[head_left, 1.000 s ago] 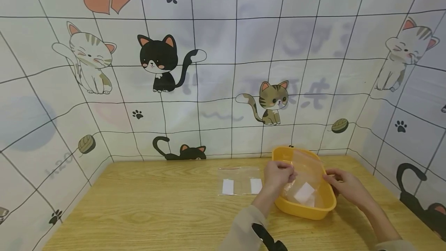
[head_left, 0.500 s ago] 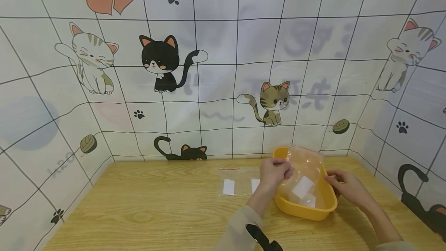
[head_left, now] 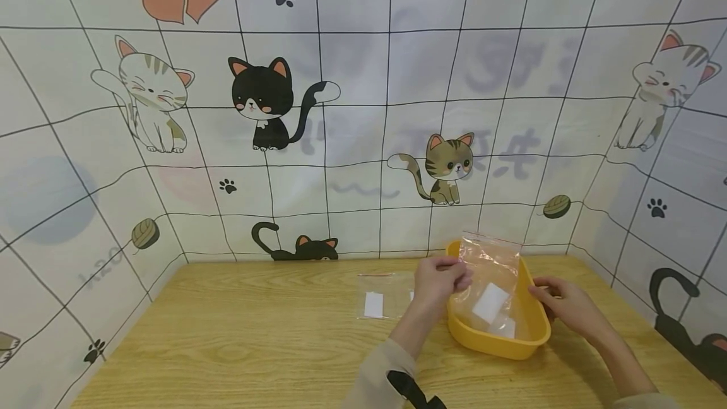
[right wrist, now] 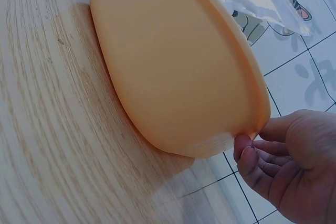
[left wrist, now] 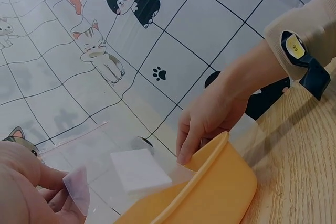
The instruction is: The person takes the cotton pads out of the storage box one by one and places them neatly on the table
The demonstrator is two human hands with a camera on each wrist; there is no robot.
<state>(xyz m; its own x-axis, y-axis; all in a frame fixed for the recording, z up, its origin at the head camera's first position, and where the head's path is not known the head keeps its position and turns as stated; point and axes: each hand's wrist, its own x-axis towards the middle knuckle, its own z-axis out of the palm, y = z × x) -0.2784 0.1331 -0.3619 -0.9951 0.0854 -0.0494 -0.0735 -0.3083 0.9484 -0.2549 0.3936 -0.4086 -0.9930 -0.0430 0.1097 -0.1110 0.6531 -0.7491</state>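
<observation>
My left hand (head_left: pixel 436 284) pinches the left edge of a clear zip bag (head_left: pixel 493 256), which rises partly above a yellow plastic basin (head_left: pixel 500 347). A white rectangular piece (head_left: pixel 490 303) shows in that bag; in the left wrist view it looks like a flat white block (left wrist: pixel 139 171). More clear plastic with a white piece (head_left: pixel 504 327) lies lower in the basin. On the basin's right rim, my right hand (head_left: pixel 568 305) grips with thumb and fingers, seen closely in the right wrist view against the basin's outer wall (right wrist: pixel 168 66).
Left of the basin, clear zip bags with white pieces (head_left: pixel 373 305) lie flat on the wood-grain table (head_left: pixel 255 333), partly hidden by my left hand and forearm. A cat-print sheet (head_left: pixel 352 131) stands close behind the basin and on both sides.
My left hand has moved left and drawn the zip bag up and leftward, so its top edge stands higher above the rim. The right hand stays on the basin.
</observation>
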